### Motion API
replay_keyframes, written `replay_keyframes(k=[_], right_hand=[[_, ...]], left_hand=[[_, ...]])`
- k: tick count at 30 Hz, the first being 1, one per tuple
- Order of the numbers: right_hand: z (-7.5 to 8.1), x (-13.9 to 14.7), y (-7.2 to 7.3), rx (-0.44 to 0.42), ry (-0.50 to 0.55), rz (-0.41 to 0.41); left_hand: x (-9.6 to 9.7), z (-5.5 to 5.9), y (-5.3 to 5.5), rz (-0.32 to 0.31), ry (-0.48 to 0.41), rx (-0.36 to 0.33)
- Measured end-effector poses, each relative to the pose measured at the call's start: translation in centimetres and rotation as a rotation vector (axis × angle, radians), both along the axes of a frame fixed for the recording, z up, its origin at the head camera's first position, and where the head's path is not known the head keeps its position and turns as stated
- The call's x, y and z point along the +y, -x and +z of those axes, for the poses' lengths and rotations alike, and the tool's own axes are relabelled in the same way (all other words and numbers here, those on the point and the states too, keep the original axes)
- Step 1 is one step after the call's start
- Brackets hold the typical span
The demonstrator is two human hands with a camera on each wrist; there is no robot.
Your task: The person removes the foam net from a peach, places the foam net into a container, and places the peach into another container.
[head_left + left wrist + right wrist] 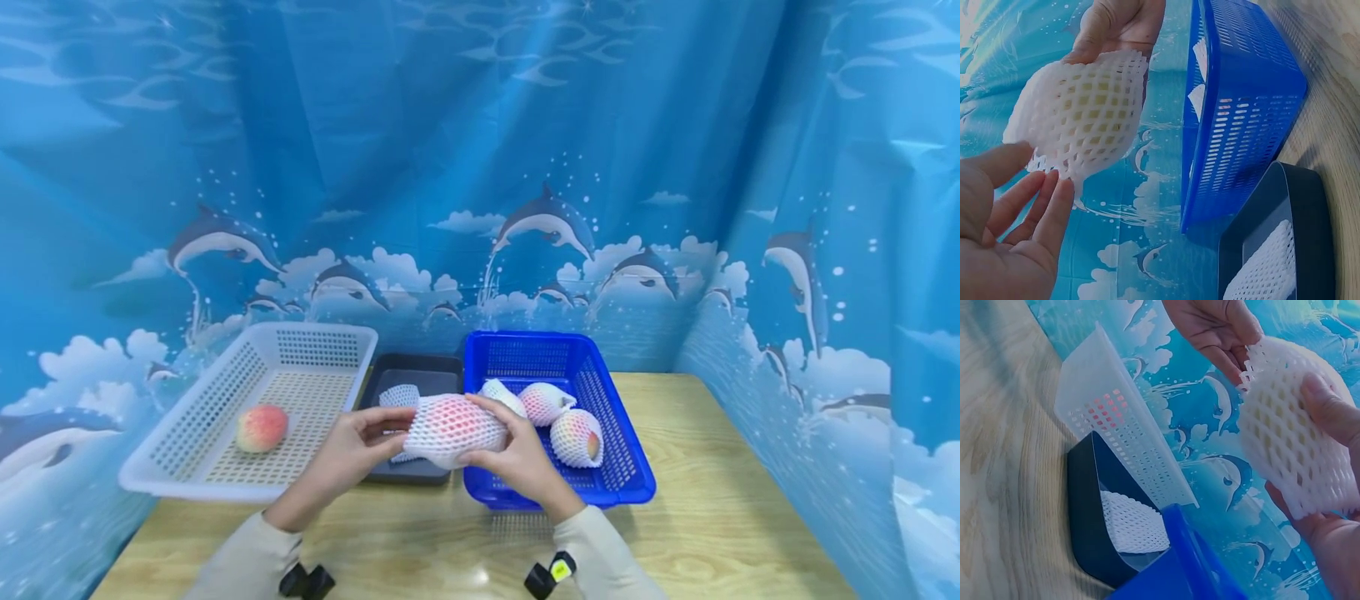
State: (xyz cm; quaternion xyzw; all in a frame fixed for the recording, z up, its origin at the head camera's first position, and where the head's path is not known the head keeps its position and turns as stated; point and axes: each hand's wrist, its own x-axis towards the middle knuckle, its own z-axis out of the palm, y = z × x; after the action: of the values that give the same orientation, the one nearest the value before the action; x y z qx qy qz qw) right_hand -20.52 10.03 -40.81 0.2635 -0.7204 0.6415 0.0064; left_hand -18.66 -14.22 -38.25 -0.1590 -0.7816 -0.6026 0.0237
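Observation:
A peach in a white foam net (pixel 456 429) is held up between both hands, over the dark tray and the blue basket's near left side. My left hand (pixel 348 454) pinches the net's loose left end between thumb and fingertips. Around the peach's right end, my right hand (pixel 522 460) grips the net with thumb and fingers. In the left wrist view the foam net (pixel 1088 112) covers the fruit, and pale yellowish skin shows through its holes. Another foam net (pixel 399 397) lies in the dark tray (pixel 420 477), partly hidden behind the left hand.
At the left stands a white basket (pixel 172 483) with one bare peach (pixel 262 428) in it. A blue basket (pixel 637 487) at the right holds three foam-wrapped fruits (pixel 576 438). All stand on a wooden table (pixel 720 500), before a blue dolphin-print curtain (pixel 420 167).

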Motion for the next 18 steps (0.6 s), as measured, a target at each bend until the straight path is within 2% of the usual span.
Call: replay_keyframes(k=[4, 6, 12, 18], right_hand=[[-0.3, 0.0, 0.1, -0.001, 0.074, 0.019], [-0.4, -0.1, 0.1, -0.007, 0.105, 0.019], [-0.9, -0.4, 0.0, -0.055, 0.192, -0.015], [-0.9, -0.7, -0.1, -0.108, 0.227, -0.084]], left_hand=[[0.3, -0.1, 0.0, -0.095, -0.08, 0.049], [0.5, -0.2, 0.0, -0.118, -0.097, 0.074], [1.1, -0.3, 0.0, -0.089, -0.094, 0.137], [1.6, -0.5, -0.1, -0.101, -0.116, 0.217]])
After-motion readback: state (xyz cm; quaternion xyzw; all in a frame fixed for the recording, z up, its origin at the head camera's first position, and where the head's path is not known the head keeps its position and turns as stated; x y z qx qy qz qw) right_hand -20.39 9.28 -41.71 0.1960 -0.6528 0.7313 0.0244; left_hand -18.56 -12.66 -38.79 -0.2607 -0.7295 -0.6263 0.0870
